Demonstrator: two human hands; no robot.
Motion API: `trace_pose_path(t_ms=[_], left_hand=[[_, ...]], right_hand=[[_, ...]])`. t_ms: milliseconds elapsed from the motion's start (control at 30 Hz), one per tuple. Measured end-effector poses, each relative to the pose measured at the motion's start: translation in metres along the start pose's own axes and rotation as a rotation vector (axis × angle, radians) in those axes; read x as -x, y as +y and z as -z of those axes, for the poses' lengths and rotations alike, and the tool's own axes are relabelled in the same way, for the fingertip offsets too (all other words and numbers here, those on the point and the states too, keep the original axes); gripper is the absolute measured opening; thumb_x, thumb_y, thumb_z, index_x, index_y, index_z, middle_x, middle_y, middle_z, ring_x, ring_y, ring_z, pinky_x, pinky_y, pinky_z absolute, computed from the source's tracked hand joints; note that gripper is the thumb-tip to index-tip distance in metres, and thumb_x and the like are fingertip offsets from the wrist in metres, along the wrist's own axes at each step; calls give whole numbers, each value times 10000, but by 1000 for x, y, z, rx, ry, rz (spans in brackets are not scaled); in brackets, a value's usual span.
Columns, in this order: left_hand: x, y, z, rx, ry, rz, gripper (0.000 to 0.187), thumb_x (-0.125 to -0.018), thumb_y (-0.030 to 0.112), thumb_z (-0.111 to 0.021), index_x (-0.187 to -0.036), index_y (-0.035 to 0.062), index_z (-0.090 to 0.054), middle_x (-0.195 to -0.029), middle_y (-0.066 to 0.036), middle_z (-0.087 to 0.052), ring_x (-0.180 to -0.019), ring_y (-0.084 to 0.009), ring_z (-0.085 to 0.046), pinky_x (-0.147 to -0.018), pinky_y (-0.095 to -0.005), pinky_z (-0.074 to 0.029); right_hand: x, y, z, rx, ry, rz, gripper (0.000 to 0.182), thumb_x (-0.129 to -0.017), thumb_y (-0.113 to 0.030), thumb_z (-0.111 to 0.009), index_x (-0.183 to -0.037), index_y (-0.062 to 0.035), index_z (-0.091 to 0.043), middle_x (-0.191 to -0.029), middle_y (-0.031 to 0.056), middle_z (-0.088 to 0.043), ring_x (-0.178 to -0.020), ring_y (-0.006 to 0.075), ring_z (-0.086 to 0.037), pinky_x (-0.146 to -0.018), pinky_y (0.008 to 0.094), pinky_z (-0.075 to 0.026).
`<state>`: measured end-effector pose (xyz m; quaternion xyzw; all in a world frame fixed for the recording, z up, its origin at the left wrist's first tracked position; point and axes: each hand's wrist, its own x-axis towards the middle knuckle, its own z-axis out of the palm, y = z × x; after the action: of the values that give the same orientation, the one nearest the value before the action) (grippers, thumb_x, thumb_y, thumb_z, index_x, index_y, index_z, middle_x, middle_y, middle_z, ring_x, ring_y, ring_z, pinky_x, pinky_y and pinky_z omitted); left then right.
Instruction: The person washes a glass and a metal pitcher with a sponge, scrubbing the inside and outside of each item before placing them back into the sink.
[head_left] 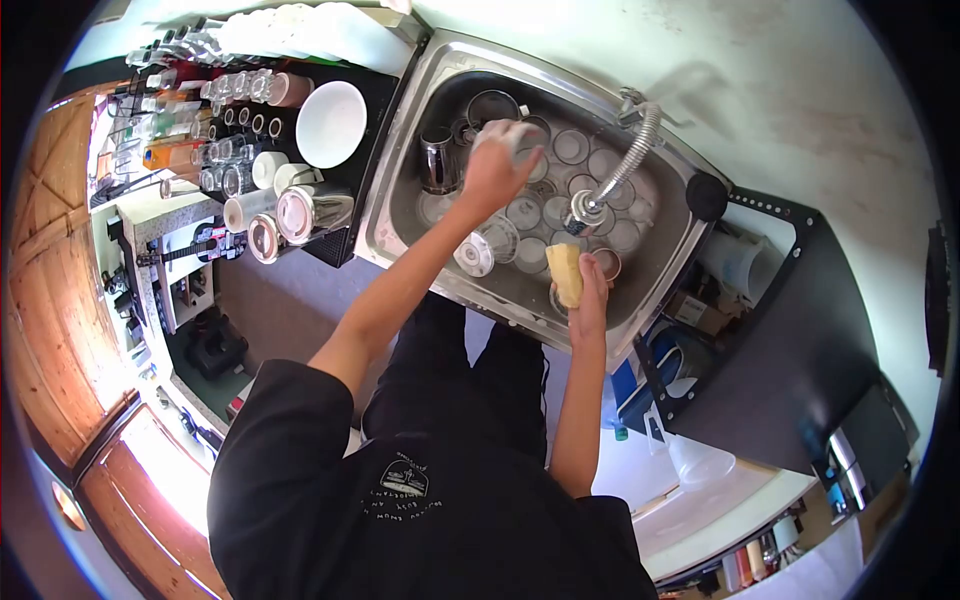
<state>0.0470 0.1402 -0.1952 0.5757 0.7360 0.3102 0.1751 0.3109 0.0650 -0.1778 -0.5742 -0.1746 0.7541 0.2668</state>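
Note:
My left hand (497, 172), over the upper left of the sink, has its fingers wrapped around a clear glass (526, 143); both are slightly blurred. Near the sink's front edge, my right hand (592, 300) grips a yellow sponge (565, 274). Several drinking glasses stand close together in the metal sink (520, 292) below my hands. A shiny metal tumbler (438, 160) is left of my left hand, with a dark-rimmed cup (492, 106) above it. One clear glass (474, 255) lies tilted between my forearms.
A flexible faucet (640, 150) hangs over the sink's right half. To the left, a dark rack holds a white bowl (331, 124), several glasses and cups, and stacked white dishes (310, 32). A round black object (707, 197) sits at the sink's right corner.

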Motion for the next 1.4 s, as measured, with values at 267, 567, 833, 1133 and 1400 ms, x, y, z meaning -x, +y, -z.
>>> trace_pose_path(t_ms=[267, 567, 833, 1133, 1400], left_hand=[[77, -62, 31, -237, 237, 322, 416, -865, 180, -791, -1235, 62, -645, -1255, -173, -595, -1220, -396, -553, -1012, -491, -477], [79, -79, 39, -185, 116, 560, 768, -883, 186, -762, -1562, 80, -420, -1472, -217, -487, -1266, -434, -583, -1042, -498, -504], [77, -79, 12, -300, 196, 596, 807, -861, 203, -804, -1578, 185, -433, -1504, -200, -458, -1363, -409, -492, -1120, -516, -413], [80, -90, 1, -325, 250, 535, 650, -852, 204, -813, -1435, 140, -532, -1528, -208, -444, -1358, -424, -491, -1116, -525, -417], [76, -93, 0, -257, 321, 563, 649, -804, 216, -851, -1358, 83, -539, -1460, -200, -499, -1295, -413, -542, -1047, -535, -476]], right_hand=[[-1, 14, -30, -20, -61, 17, 333, -1085, -356, -601, -1297, -100, -586, -1198, 59, -647, -1062, 175, -662, -814, 379, -595], [15, 30, -74, -125, -131, -7, 339, -1106, -324, -547, -1353, -93, -547, -1307, 84, -639, -1172, 210, -648, -911, 433, -586], [23, 42, -89, -169, -190, -58, 391, -1102, -368, -534, -1415, -132, -535, -1365, 74, -643, -1216, 224, -644, -928, 440, -553], [29, 51, -84, -124, -136, -62, 411, -1097, -394, -536, -1431, -154, -534, -1355, 62, -656, -1204, 214, -652, -897, 419, -550], [33, 44, -71, -90, -138, -47, 393, -1092, -412, -543, -1394, -161, -548, -1334, 72, -670, -1189, 222, -667, -908, 413, -541]])
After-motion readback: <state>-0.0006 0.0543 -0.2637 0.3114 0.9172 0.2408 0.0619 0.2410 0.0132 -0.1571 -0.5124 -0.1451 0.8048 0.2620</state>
